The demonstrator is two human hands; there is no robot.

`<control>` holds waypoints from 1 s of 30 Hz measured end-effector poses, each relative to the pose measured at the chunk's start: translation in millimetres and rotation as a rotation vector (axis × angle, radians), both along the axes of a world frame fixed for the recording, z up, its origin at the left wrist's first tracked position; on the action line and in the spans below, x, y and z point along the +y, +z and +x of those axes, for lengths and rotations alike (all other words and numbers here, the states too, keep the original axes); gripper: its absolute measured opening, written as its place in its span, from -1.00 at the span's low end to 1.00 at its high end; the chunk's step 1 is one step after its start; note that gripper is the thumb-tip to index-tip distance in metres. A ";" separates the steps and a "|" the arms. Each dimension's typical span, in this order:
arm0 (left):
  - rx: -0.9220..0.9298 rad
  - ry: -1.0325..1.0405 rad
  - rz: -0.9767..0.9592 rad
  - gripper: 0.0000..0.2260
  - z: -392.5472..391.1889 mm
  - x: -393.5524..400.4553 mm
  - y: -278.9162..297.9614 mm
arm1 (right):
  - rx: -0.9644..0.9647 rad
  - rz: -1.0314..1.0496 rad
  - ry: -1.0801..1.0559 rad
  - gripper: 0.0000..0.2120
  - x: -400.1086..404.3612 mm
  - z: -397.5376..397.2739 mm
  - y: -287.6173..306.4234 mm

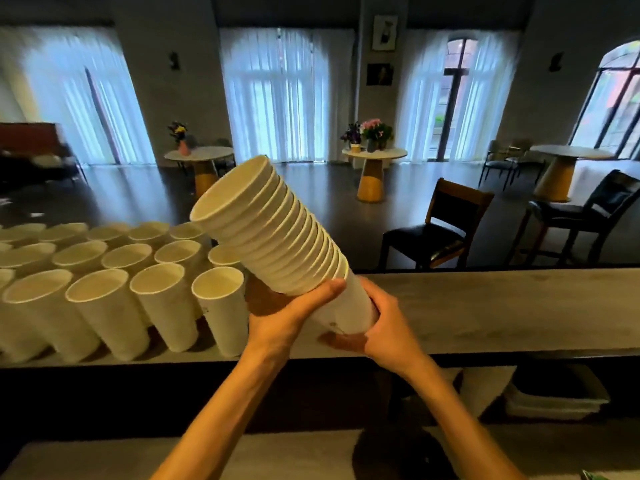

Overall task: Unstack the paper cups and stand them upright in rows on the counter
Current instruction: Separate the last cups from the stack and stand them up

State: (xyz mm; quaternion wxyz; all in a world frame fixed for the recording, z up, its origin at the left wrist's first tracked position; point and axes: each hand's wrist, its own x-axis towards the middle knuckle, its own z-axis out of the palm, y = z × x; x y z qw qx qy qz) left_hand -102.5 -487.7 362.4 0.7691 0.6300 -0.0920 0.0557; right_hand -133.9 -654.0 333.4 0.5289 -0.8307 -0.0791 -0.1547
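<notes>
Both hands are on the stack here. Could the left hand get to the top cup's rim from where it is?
Probably yes. The left hand grips the stack of paper cups midway, and nothing lies between it and the top cup's rim.

Both hands hold a tilted stack of paper cups (277,233) above the counter (502,306), its open mouth pointing up and left. The left hand (291,313) grips mid-stack; the right hand (377,323) wraps the bottom cup's base. Upright cups (218,306) stand in rows at left, perhaps four rows deep.
</notes>
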 end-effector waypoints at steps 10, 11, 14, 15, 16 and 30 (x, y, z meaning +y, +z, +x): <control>-0.354 0.307 -0.283 -0.53 30.3 116.7 89.7 | 0.069 0.125 -0.296 -0.11 43.1 96.9 -57.9; -0.347 0.328 -0.320 -0.56 33.8 123.6 94.7 | 0.088 0.146 -0.284 -0.05 45.1 110.0 -58.2; -0.302 0.347 -0.414 -0.52 42.2 138.8 99.0 | 0.135 0.198 -0.237 -0.06 55.3 143.4 -57.2; -0.291 0.346 -0.428 -0.44 44.3 142.3 97.0 | 0.154 0.210 -0.218 -0.07 58.9 152.2 -58.1; -0.290 0.357 -0.418 -0.40 47.3 147.2 93.2 | 0.165 0.208 -0.195 -0.06 63.1 160.6 -60.3; -0.220 0.240 -0.299 -0.50 62.4 154.7 72.3 | 0.221 0.097 -0.084 0.17 78.0 177.0 -81.7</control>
